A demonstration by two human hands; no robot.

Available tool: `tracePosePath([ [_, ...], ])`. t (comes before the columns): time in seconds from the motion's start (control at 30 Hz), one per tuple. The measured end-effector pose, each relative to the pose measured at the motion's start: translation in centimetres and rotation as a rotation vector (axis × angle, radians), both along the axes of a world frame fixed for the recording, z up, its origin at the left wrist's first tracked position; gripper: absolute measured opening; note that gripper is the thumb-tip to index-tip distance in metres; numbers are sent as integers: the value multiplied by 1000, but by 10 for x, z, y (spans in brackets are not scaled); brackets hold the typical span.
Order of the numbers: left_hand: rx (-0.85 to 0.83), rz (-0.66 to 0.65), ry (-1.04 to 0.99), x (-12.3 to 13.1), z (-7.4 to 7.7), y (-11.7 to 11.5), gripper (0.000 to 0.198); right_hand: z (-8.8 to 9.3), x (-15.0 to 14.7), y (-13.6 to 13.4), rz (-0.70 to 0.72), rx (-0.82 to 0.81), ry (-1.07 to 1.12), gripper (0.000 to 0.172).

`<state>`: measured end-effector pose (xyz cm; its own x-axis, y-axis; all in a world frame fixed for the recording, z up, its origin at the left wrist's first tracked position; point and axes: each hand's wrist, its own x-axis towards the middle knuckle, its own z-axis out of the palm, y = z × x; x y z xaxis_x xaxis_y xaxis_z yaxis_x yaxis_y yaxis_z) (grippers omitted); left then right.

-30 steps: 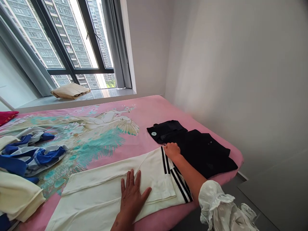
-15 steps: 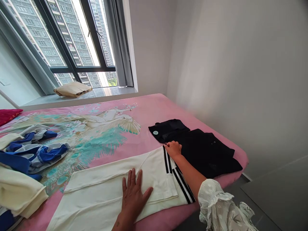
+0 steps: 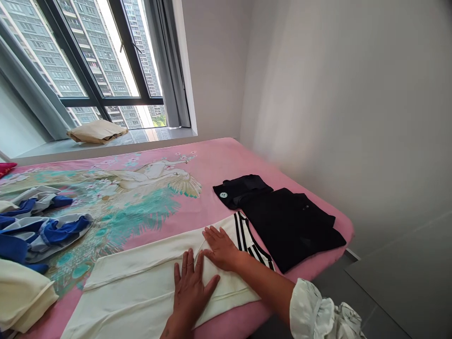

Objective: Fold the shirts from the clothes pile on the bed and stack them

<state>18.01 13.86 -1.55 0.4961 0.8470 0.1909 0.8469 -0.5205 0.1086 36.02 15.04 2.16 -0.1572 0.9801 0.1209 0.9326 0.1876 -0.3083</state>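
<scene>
The left hand point(image 3: 191, 291) and right hand point(image 3: 222, 248) lie spread, palms down, on the cream garment point(image 3: 144, 275) along the near edge of the bed point(image 3: 219, 157). Smoothing it well likely wants 1 palm anchoring the cloth while the other strokes evenly along the long creases.

the window point(image 3: 102, 56) is glowing between gray curtains point(image 3: 167, 66). pale walls point(image 3: 310, 94) are meeting beyond the bed point(image 3: 226, 162). gray floor point(image 3: 330, 278) is showing below.

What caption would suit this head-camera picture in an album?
Left hand and right hand spread on a striped white garment, black clothes beside it.
</scene>
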Motion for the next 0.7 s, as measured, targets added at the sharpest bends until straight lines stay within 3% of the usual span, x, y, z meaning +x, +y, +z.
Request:
tracePosePath([
  [0.07, -5, -6, 7, 0, 0, 0, 73, -9, 6, -4, -38, -97, -9, 73],
  [0.13, -7, -4, 12, 0, 0, 0, 73, -12, 30, -5, -202, -179, -60, 78],
  [0.27, -15, 14, 14, 2, 1, 0, 75, 5, 74, -6, -439, -230, -141, 78],
  [0.33, -19, 15, 12, 3, 2, 1, 76, 15, 71, -16, -448, -196, -151, 78],
  [0.4, -20, 13, 8, 4, 1, 2, 76, 18, 54, -34, -370, -136, -144, 79],
  [0.53, -9, 4, -10, 4, 1, 2, 78, 3, 24, -80, -155, -90, -63, 78],
  [0.6, -14, 0, -11, 4, 3, 1, 78, -2, 30, -102, -213, -123, -51, 75],
  [0.7, -31, 5, 3, 5, 7, -2, 78, 1, 52, -129, -421, -132, -100, 68],
])
